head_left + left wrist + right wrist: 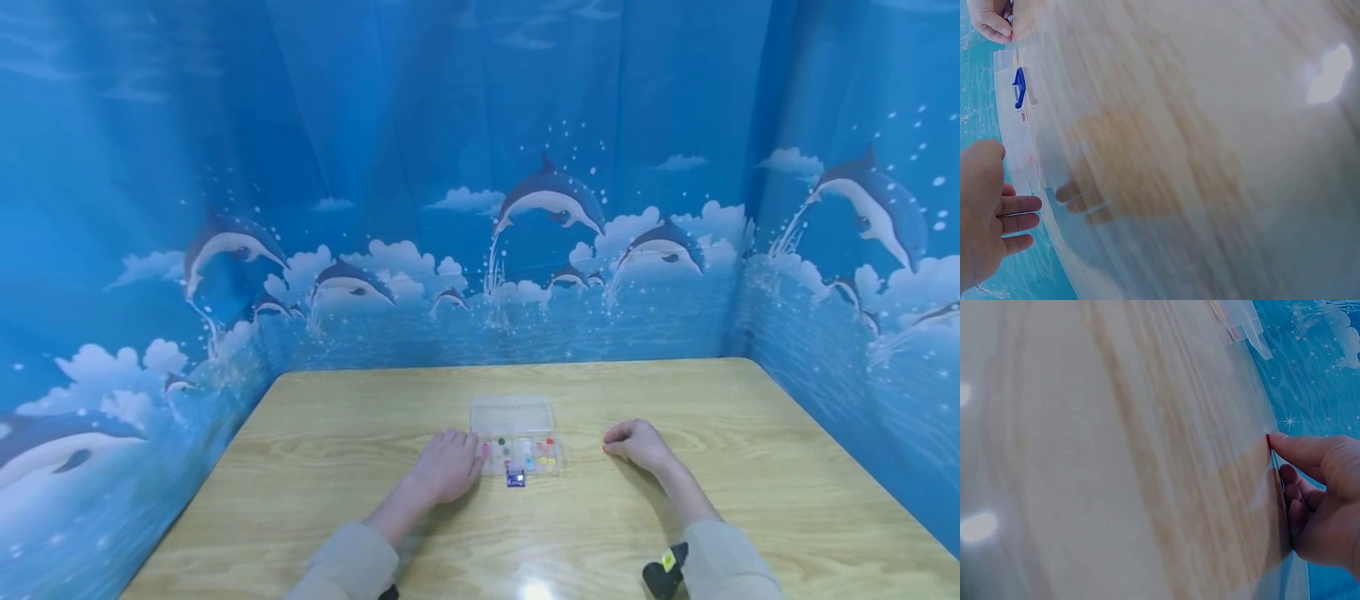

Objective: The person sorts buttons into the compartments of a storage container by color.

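A clear plastic compartment box [489, 468] stands on the table with its lid [512, 414] laid back, small round pieces in several colours inside. My left hand [448, 467] lies at the box's left side, fingertips right at its edge; in the left wrist view its fingers [1020, 223] are straight. Off to the right of the box, my right hand [641, 446] pinches a small red piece [1268, 441] at the tip of the thumb, close over the table. A small blue-and-white plastic piece [515, 478] sits at the box's front edge.
The wooden table [360, 417] reaches back to a blue curtain [420, 125] printed with dolphins, which also closes off both sides. A black strap device [663, 573] is on the right wrist. Light glares off the table's near edge.
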A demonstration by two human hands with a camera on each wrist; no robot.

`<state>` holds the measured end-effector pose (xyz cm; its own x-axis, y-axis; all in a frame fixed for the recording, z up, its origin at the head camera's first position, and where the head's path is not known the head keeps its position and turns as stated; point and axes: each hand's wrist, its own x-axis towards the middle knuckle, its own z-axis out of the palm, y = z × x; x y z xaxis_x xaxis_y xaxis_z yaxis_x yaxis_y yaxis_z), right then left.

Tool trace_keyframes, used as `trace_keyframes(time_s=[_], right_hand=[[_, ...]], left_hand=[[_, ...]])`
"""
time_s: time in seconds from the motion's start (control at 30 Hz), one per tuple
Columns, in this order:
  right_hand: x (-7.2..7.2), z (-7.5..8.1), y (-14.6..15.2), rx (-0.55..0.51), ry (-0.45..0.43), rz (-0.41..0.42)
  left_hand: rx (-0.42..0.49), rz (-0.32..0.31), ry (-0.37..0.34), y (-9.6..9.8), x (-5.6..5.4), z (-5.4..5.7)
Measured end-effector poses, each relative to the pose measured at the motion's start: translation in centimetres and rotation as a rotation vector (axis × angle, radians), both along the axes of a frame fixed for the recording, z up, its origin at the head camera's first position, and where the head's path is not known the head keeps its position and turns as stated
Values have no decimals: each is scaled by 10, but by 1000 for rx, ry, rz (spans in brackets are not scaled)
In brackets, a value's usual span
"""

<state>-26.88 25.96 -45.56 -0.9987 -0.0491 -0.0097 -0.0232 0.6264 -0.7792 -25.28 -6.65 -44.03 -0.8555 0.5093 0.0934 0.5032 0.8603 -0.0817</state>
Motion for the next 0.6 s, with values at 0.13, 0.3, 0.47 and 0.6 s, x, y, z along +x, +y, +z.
trace_keyframes(time_s=[0.13,0.3,0.47,0.6], right_hand=[[-1,-2,-1,7,3,-7],[-1,-3,-2,24,16,-4],[0,-4,-3,28,21,3],[1,-3,-2,32,23,12]], left_hand=[[7,2,-5,0,1,-1],[21,4,-12,-1,1,-2],[18,-2,0,-2,3,0],[11,-9,11,-2,3,1]])
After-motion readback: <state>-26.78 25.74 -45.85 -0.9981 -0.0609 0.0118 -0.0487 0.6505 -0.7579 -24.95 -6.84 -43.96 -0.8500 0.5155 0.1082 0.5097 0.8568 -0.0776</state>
